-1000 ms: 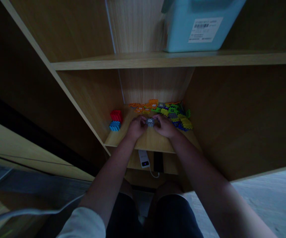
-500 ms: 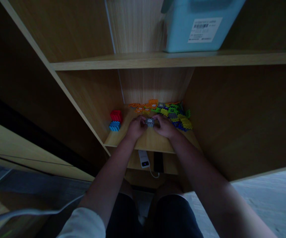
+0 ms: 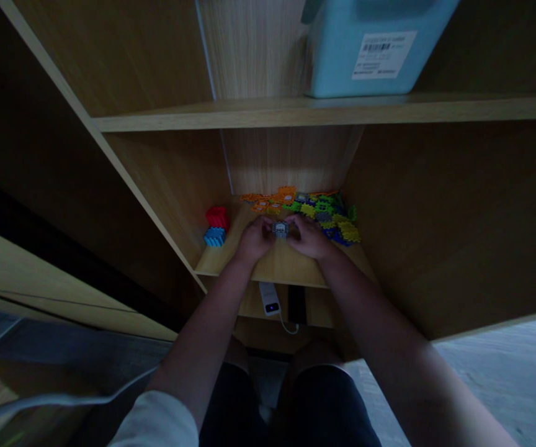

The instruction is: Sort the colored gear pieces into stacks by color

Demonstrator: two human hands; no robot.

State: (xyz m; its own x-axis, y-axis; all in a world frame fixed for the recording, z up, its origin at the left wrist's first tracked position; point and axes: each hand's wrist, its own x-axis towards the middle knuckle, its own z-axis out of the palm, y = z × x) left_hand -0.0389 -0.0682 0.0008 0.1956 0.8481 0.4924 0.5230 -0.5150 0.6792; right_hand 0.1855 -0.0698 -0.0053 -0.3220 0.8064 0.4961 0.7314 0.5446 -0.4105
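Both hands meet over a wooden shelf inside a cabinet. My left hand and my right hand are closed on a small grey toothed building piece, pinching it from each side. Just behind the hands lies a heap of loose pieces in orange, green, yellow and blue. At the shelf's left stand a red assembled block and a blue assembled block, apart from my hands.
A light blue plastic bin with a barcode label stands on the shelf above. Below the working shelf lie a white device with a cable and a dark object. Cabinet walls close in left and right. Grey floor shows at the lower right.
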